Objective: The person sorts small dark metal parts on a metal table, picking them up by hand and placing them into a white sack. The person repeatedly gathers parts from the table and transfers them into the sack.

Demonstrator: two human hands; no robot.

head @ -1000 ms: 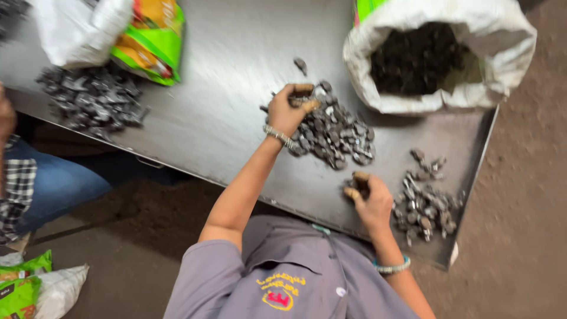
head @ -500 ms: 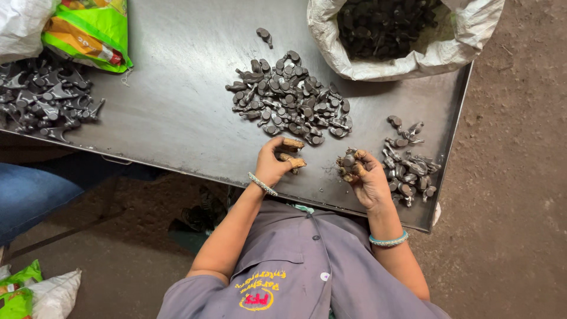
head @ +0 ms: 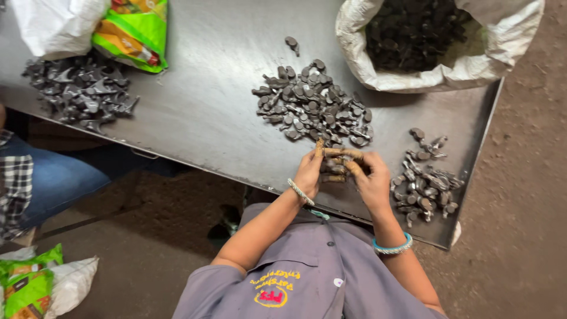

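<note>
- Holding a few small dark metal pieces (head: 333,168) between them, the left hand (head: 310,171) and right hand (head: 371,180) meet at the near edge of the grey metal desk (head: 207,112).
- The grip of each hand is narrow, fingers curled over the pieces; how many pieces each one has cannot be told.
- The held pieces sit just in front of the large central heap of dark metal parts (head: 313,103), almost touching its near edge.
- A smaller heap of the same dark parts (head: 425,177) lies just beside the right hand, toward the desk's right corner.
- A white woven sack full of dark parts (head: 437,41) stands open at the far right of the desk.
- A third heap of grey metal parts (head: 80,91) lies far left, next to a green and yellow printed bag (head: 133,32).
- Another person's leg in blue jeans (head: 53,180) shows at the left edge.
</note>
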